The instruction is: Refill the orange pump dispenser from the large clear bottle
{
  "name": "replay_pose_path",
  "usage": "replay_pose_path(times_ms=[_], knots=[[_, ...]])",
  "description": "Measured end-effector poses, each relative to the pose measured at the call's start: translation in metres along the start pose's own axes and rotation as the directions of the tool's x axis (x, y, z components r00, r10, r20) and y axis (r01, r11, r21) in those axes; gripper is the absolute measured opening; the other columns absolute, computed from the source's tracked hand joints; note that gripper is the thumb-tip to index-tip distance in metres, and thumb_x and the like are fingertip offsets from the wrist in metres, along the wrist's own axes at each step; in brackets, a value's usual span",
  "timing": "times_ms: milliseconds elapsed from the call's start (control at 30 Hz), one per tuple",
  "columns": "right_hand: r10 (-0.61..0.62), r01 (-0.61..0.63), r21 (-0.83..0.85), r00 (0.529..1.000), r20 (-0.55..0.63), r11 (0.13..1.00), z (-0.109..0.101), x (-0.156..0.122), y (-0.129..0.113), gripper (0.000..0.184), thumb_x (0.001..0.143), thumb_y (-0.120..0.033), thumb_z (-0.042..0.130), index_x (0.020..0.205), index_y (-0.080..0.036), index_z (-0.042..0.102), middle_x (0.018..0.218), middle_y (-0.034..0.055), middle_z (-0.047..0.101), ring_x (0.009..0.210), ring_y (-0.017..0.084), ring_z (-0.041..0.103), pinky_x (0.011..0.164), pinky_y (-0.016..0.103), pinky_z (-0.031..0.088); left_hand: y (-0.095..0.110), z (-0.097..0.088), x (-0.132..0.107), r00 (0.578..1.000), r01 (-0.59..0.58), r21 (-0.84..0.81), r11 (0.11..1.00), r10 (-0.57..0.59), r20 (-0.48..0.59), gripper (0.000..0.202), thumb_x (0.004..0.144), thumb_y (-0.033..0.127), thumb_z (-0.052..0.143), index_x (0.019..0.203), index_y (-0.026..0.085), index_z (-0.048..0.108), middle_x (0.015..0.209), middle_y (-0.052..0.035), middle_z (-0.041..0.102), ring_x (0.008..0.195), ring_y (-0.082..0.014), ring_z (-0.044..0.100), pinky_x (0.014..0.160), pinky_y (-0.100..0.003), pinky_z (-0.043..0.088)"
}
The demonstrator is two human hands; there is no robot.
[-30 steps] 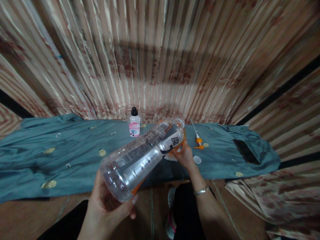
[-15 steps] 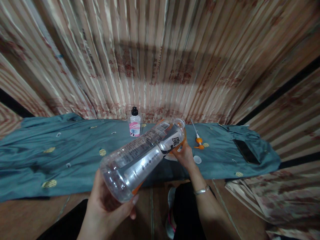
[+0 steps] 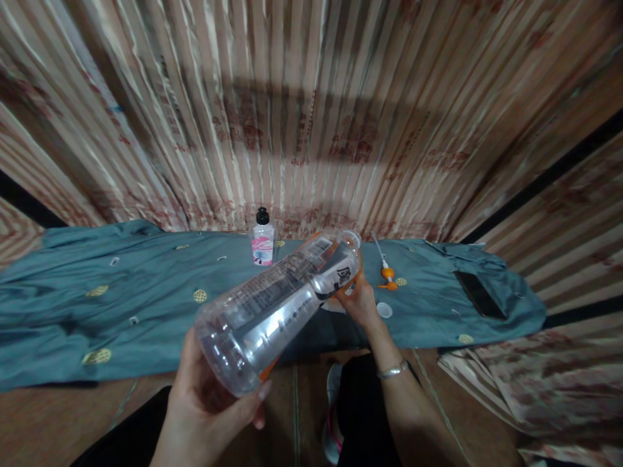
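Bottle has barely rolled: left hand grips its base, right hand flanks its neck, grasp unclear; tilting likely needs steadiness.

It's rather dim in here, and I can't tell where the light comes from. Beyond the hands, a broad, soft shadow bands the pleated, beige-and-brown striped curtain. Glare whitens the clear plastic bottle with a silver label between the left hand and right hand; near the latter, a silver metal bracelet glints. Between the hands, the teal patterned cloth darkens. Small print looks smeared, and the curtain stretches slantwise toward the outer edges.
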State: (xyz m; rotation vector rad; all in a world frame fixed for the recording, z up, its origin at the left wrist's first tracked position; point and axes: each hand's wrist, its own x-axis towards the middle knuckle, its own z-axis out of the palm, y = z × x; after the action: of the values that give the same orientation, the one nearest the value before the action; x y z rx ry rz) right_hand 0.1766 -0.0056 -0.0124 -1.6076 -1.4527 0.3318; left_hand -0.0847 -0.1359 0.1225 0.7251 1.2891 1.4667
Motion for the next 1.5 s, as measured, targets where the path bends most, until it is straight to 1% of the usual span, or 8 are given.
replay_pose_path(times_ms=[100,300,433,600,767,1167,1333,1500], knots=[[-0.012,0.012,0.003,1.0,0.005,1.0,0.0,0.0,0.0,0.063,0.078,-0.043,0.078,0.133,-0.021,0.057,0.113,0.0114,0.081,0.102,0.034,0.08,0.085,0.047,0.064,0.005,0.001,0.001,0.997,0.079,-0.029,0.996,-0.08,-0.011,0.094,0.024,0.031,0.111,0.101,0.027,0.057,0.082,0.0038,0.076,0.044,-0.0125,0.059,0.032,-0.02,0.045],[-0.002,0.002,0.001,1.0,0.002,1.0,0.0,-0.001,0.0,0.062,0.077,-0.044,0.077,0.131,-0.02,0.057,0.107,0.0106,0.082,0.097,0.034,0.081,0.083,0.046,0.065,0.008,0.0,0.0,0.995,0.098,0.023,0.995,-0.098,-0.03,0.1,0.019,0.034,0.111,0.102,0.027,0.056,0.088,0.0018,0.078,0.044,-0.0145,0.061,0.032,-0.023,0.048],[0.002,-0.002,0.013,1.0,0.007,1.0,0.0,0.0,-0.001,0.062,0.076,-0.042,0.078,0.131,-0.02,0.058,0.107,0.0105,0.082,0.098,0.035,0.081,0.084,0.047,0.064,0.008,0.0,-0.001,0.995,0.092,0.014,0.996,-0.092,-0.027,0.101,0.021,0.034,0.111,0.106,0.027,0.056,0.089,0.002,0.077,0.045,-0.0142,0.06,0.032,-0.023,0.047],[0.019,-0.019,0.014,1.0,0.013,1.0,-0.001,0.0,-0.002,0.063,0.076,-0.041,0.078,0.132,-0.02,0.057,0.109,0.0111,0.081,0.1,0.035,0.08,0.086,0.047,0.064,0.008,0.001,0.0,0.996,0.088,-0.019,0.996,-0.088,-0.011,0.094,0.023,0.03,0.111,0.1,0.027,0.057,0.089,0.0028,0.077,0.046,-0.0128,0.06,0.032,-0.02,0.044],[0.033,-0.033,0.002,0.999,0.018,0.999,-0.002,0.0,-0.004,0.065,0.075,-0.04,0.078,0.133,-0.018,0.057,0.11,0.0127,0.081,0.102,0.035,0.08,0.088,0.047,0.064,0.007,0.001,0.001,0.997,0.082,-0.068,0.994,-0.081,0.013,0.094,0.024,0.024,0.111,0.102,0.027,0.057,0.085,0.0044,0.077,0.043,-0.0112,0.059,0.032,-0.018,0.043],[0.014,-0.014,0.002,1.0,0.017,1.0,0.001,0.0,0.003,0.068,0.076,-0.042,0.078,0.135,-0.018,0.057,0.107,0.012,0.083,0.096,0.035,0.081,0.08,0.044,0.065,0.006,0.001,-0.001,0.997,0.074,-0.051,0.996,-0.076,-0.027,0.095,0.024,0.03,0.111,0.103,0.025,0.058,0.095,0.0011,0.078,0.046,-0.0114,0.062,0.033,-0.018,0.044],[-0.002,0.002,-0.007,1.0,0.0,1.0,0.002,0.0,0.006,0.065,0.077,-0.04,0.078,0.136,-0.021,0.057,0.107,0.0097,0.082,0.096,0.034,0.081,0.081,0.044,0.065,0.003,0.0,0.0,0.997,0.081,-0.052,0.995,-0.081,-0.006,0.1,0.024,0.027,0.111,0.108,0.027,0.056,0.084,0.0033,0.077,0.044,-0.0137,0.062,0.033,-0.02,0.048],[-0.006,0.006,-0.008,1.0,0.0,1.0,0.002,0.0,0.005,0.066,0.077,-0.04,0.078,0.137,-0.019,0.057,0.109,0.0105,0.082,0.097,0.034,0.081,0.083,0.045,0.065,0.001,-0.001,0.001,0.997,0.071,-0.067,0.995,-0.071,0.007,0.098,0.027,0.029,0.111,0.109,0.027,0.055,0.079,0.0051,0.077,0.041,-0.0121,0.059,0.034,-0.02,0.049]])
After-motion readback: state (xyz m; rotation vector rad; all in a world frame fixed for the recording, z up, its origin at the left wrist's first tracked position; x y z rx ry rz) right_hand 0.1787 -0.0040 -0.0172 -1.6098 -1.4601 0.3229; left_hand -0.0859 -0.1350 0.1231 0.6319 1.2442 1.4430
